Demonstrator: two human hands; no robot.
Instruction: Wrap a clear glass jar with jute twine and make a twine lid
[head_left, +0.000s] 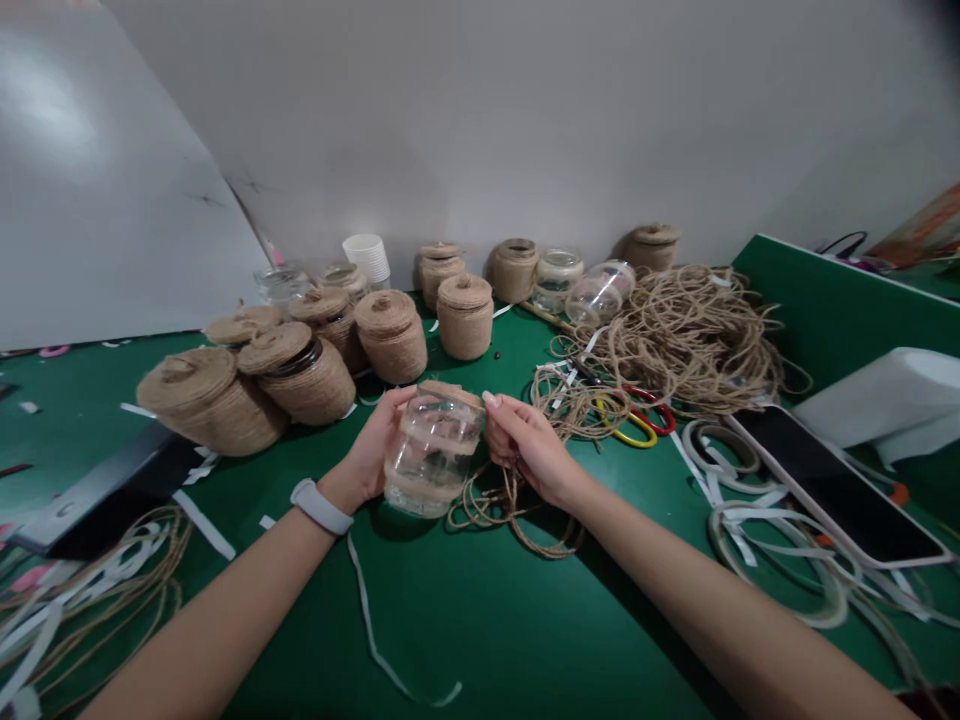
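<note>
Here's the clear glass jar [433, 460], held just above or against the green tabletop [465, 620], tilted, with bands of tape around it and twine at its mouth. The left hand [377, 445] has it by the side, fingers curled partly closed around the glass, a pale band [322, 508] on that wrist. And on the other side comes the right hand [525, 440], nearly closed, thumb and fingers pinching the twine at the jar's rim, with a loose twine length [517, 510] hanging beneath and looping onto the green surface. Whether the jar's base touches down, I can't tell.

Just behind, a crowd of twine-wrapped jars [391, 340], many wearing round twine lids, spreads from the left toward the back. A stack of white cups [367, 257] stands among them, near the wall. Over to the back right, a bare jar with taped bands [600, 293] lies on its side, right against a big tangled heap of twine [697, 340]. In front of that heap, here are scissors with red and yellow handles [637, 418]! Further right, a phone [840, 485] lies screen up beside rolls of tape [721, 450], and a white roll [892, 400] sits past it. Down front, a white strip [367, 610] curls below the left hand.
</note>
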